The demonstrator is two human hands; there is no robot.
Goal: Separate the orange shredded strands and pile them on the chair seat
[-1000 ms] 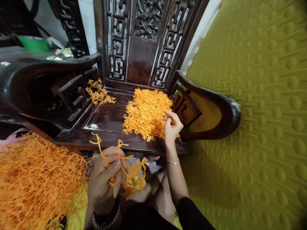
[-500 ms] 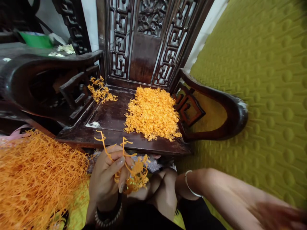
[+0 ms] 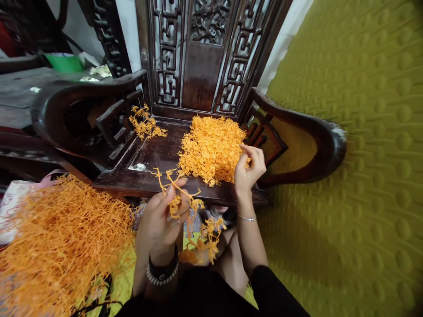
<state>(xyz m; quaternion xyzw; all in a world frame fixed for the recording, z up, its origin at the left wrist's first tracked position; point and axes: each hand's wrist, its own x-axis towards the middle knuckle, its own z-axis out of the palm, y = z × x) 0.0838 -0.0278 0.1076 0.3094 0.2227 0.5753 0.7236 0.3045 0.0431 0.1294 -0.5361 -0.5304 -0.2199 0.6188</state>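
Note:
Thin orange branched pieces (image 3: 211, 233) are pinched in my left hand (image 3: 165, 215), their stems standing above the fingertips and curly ends hanging to the right. My right hand (image 3: 250, 167) is raised at the right front of a dense orange heap (image 3: 213, 145) on the dark wooden chair seat (image 3: 155, 154). Its thumb and forefinger are curled toward each other; whether something small sits between them cannot be made out. A smaller orange cluster (image 3: 145, 123) lies at the seat's left, by the armrest.
A large pile of orange strands (image 3: 72, 237) fills the lower left, beside a pale bag (image 3: 13, 207). Carved armrests (image 3: 330, 145) flank the seat. A green bowl (image 3: 64, 63) stands at upper left. A textured yellow-green surface (image 3: 363, 211) covers the right.
My right hand has come from the lower right edge up to the heap's right side. My left hand has moved slightly right and up, still holding the orange pieces. The view has shifted a little.

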